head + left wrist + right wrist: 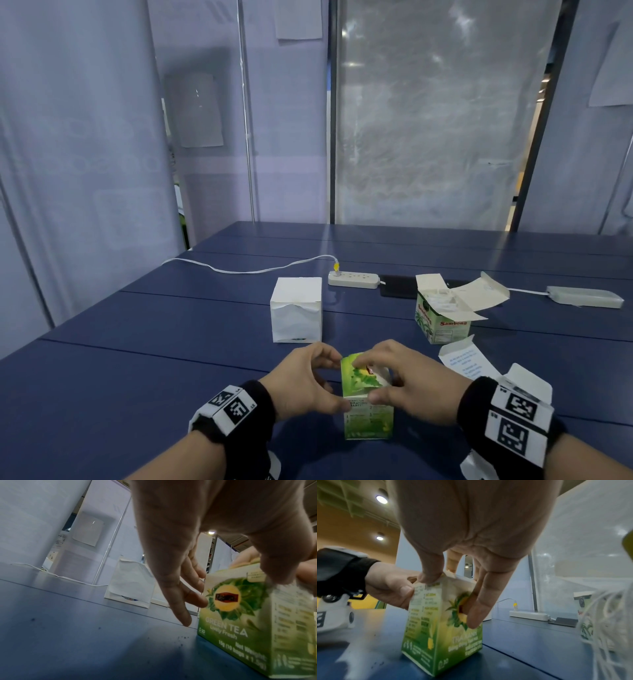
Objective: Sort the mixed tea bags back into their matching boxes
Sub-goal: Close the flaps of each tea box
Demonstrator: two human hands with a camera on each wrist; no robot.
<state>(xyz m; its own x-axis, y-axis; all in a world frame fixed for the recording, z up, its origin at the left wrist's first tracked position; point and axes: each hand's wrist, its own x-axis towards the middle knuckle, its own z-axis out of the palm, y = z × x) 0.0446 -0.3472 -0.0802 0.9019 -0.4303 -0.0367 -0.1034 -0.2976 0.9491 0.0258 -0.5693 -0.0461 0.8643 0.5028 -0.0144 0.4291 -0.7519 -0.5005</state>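
Observation:
A green tea box (368,419) stands upright on the blue table (171,377) close in front of me. My left hand (329,380) holds its left side, thumb on the near edge and fingers against the far side (197,588). My right hand (376,378) pinches the top flap of the green tea box (440,628) between thumb (428,578) and forefinger, with the other fingers lying down its right face. In the right wrist view the left hand (390,586) presses on the box's corner. What is inside the box is hidden.
A shut white box (296,310) stands behind the green one. At the right stands an open Sambong box (442,322). Nearer, beside my right wrist, are a leaflet (466,359) and an open white box (524,380). A power strip (352,279), a phone (397,287) and a cable lie further back.

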